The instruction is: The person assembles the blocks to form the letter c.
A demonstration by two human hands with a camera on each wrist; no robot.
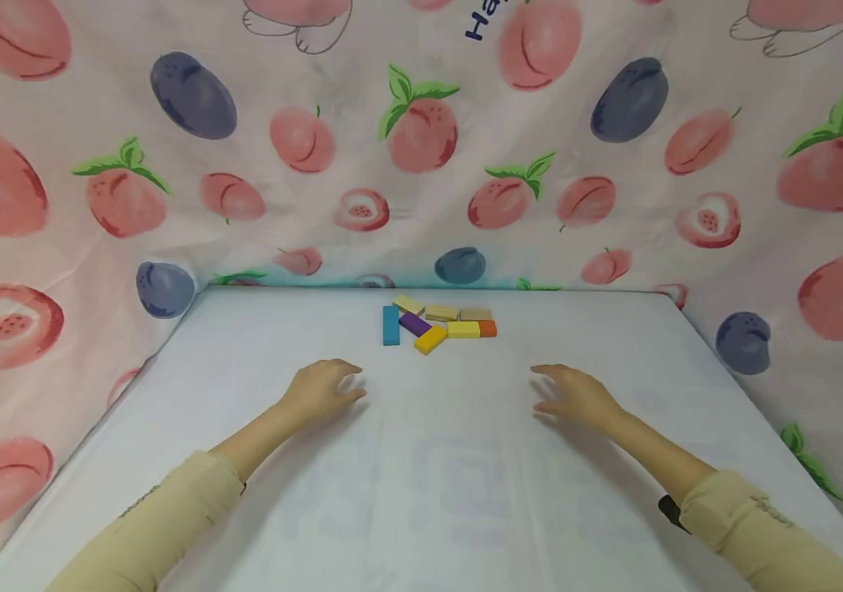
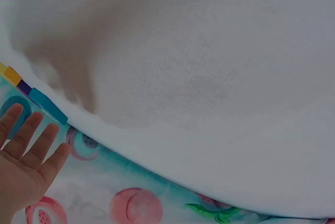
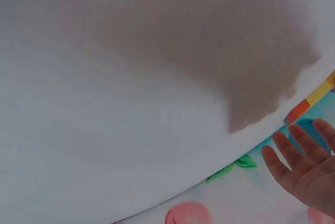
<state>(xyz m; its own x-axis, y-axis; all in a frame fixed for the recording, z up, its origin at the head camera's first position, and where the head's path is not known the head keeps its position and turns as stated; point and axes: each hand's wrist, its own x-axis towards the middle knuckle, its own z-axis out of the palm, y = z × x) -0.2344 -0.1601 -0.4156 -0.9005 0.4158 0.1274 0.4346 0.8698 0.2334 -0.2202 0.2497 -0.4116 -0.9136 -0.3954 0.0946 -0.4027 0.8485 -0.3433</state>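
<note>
Several small rectangular blocks lie grouped at the far middle of the table. In the head view a blue block (image 1: pixel 391 326) is leftmost, beside a purple block (image 1: pixel 415 324) and an orange-yellow block (image 1: pixel 432 339). To their right a yellow block (image 1: pixel 463 330) meets an orange-red block (image 1: pixel 488 329). Behind these are plain wood-coloured blocks (image 1: pixel 442 313). My left hand (image 1: pixel 321 390), fingers relaxed and holding nothing, hovers nearer to me on the left. Apart from it on the right, my right hand (image 1: pixel 576 395) is likewise relaxed and holds nothing. Neither hand touches a block.
A white cloth covers the table (image 1: pixel 458 477), whose far edge meets a fruit-printed curtain (image 1: pixel 421 205). The same curtain runs along both sides. A dark band (image 1: pixel 673 511) shows at the right sleeve's cuff.
</note>
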